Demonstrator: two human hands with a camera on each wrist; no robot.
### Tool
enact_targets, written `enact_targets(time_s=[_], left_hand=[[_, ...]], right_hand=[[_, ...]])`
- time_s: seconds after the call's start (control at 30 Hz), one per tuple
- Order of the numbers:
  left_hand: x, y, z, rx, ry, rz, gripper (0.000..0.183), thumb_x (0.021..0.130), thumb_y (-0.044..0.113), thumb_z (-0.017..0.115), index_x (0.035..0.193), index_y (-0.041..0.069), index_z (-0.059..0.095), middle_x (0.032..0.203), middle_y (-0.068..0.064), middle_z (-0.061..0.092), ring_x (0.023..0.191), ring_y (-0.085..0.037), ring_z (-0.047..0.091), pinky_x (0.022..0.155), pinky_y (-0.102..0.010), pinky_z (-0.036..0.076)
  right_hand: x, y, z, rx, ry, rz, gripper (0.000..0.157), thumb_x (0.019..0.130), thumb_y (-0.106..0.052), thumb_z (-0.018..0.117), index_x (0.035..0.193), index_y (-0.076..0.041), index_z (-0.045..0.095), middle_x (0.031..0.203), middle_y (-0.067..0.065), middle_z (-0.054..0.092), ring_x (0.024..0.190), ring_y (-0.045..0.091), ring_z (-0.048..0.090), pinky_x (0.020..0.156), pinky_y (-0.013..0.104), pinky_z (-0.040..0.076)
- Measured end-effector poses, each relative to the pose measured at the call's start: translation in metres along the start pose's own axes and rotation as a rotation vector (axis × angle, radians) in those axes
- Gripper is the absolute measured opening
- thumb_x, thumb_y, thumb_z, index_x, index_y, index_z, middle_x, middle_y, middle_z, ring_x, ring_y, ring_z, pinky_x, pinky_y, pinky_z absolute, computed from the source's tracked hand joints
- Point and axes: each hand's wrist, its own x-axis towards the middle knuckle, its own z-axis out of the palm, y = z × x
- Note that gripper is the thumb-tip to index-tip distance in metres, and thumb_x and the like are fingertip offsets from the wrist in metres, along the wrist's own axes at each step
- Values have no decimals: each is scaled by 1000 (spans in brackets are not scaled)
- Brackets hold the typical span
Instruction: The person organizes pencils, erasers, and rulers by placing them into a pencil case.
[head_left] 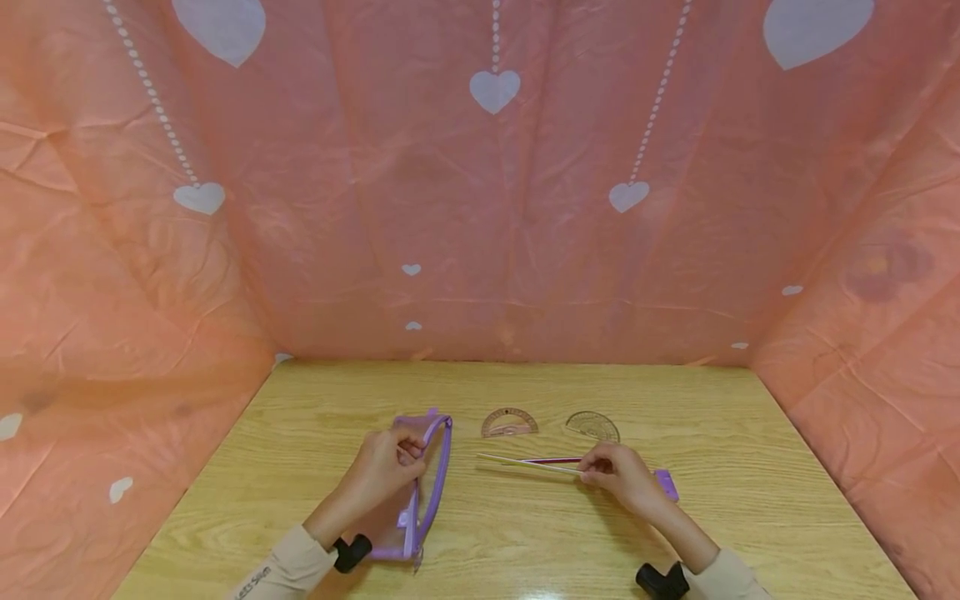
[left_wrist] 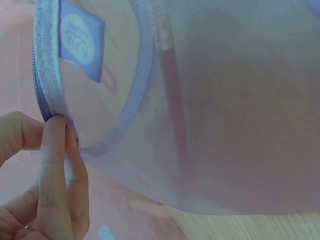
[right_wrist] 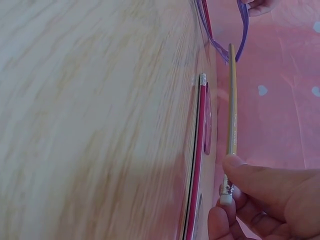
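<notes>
A purple mesh pencil pouch (head_left: 442, 479) stands with its zipped mouth spread apart at the left. My left hand (head_left: 381, 467) pinches the zip edge between thumb and fingers. Through the mesh, a red pencil (left_wrist: 172, 95) with an eraser end shows inside. My right hand (head_left: 621, 479) holds a yellow pencil (right_wrist: 232, 107) near its white eraser, the far end directed at the pouch mouth. Under it on the table lies another red pencil (right_wrist: 201, 120), partly covered by the right hand in the head view.
Behind the pencils lie a pinkish protractor (head_left: 508, 412) and a clear protractor (head_left: 581, 418). A small purple object (head_left: 666, 485) sticks out beyond the right hand. Pink cloth (head_left: 525, 250) with white hearts encloses the wooden table (head_left: 735, 500) at the back and sides.
</notes>
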Motion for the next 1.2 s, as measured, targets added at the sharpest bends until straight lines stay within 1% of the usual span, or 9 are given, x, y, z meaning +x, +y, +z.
enact_targets(time_s=[0.17,0.27,0.47,0.73,0.93,1.1,1.2], left_hand=[[-1,0,-1,-17,-7,-8,13,77,-6,72,89,-3,68,77,0,64,65,-5,59,57,-20,52],[-1,0,-1,-15,-5,-9,13,77,-6,72,89,-3,68,77,0,64,65,-5,59,57,-21,51],[-1,1,-2,-7,1,-7,13,76,-5,72,89,-1,68,76,1,65,64,-4,58,57,-21,51],[-1,0,-1,0,2,-11,13,77,-5,72,88,0,68,76,1,64,63,-5,57,56,-20,50],[-1,-1,-1,-12,4,3,13,77,-6,73,88,-1,68,77,0,65,64,-4,57,57,-20,50],[-1,-1,-1,-9,6,3,13,77,-7,72,87,0,68,76,0,64,64,-4,57,57,-20,50],[-2,-1,-1,-9,8,5,13,77,-7,73,87,0,68,76,0,64,64,-4,57,56,-20,50]], right_hand=[[4,-3,2,10,-16,4,5,85,4,72,88,0,71,83,2,62,73,7,53,62,24,47],[6,-4,5,16,-9,-18,7,85,6,72,87,-1,71,82,2,62,72,7,54,62,24,47],[10,-7,10,27,4,-52,4,85,6,72,85,2,71,81,3,62,73,7,54,62,23,47],[18,-15,16,37,-19,-24,5,86,5,71,87,0,72,81,1,62,72,8,52,61,24,46],[22,-17,20,57,-29,-30,7,86,7,70,87,1,72,81,3,63,71,7,53,61,24,46],[25,-17,24,66,-37,-19,2,89,2,70,90,2,72,82,2,63,71,7,53,61,24,47],[27,-18,26,64,-40,-14,4,89,-1,71,91,3,72,82,2,62,71,7,52,61,24,47]])
